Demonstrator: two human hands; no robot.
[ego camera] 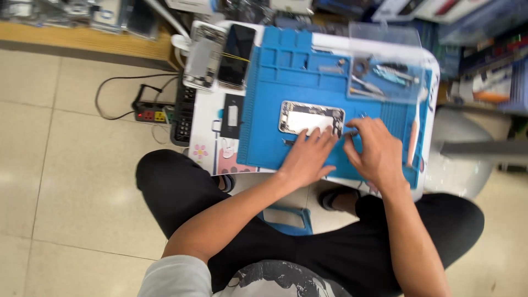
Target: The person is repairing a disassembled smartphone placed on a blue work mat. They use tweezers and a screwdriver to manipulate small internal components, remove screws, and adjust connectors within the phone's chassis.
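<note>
An opened phone body [309, 116], back side up with its insides showing, lies on a blue work mat [275, 99]. My left hand [307, 157] rests flat on the mat, its fingertips pressing the phone's near edge. My right hand [374, 151] is beside it at the phone's right end, fingers pinched on a small thin metal tool [352, 132] whose tip meets the phone's corner. The tool is mostly hidden by my fingers.
A clear plastic tray [385, 77] with tweezers and small tools sits at the mat's far right. A pink-handled tool [412, 143] lies at the right edge. Two more phones [220, 55] lie at the left, a black part [232, 115] beside the mat. A power strip [151, 114] sits on the tiled floor.
</note>
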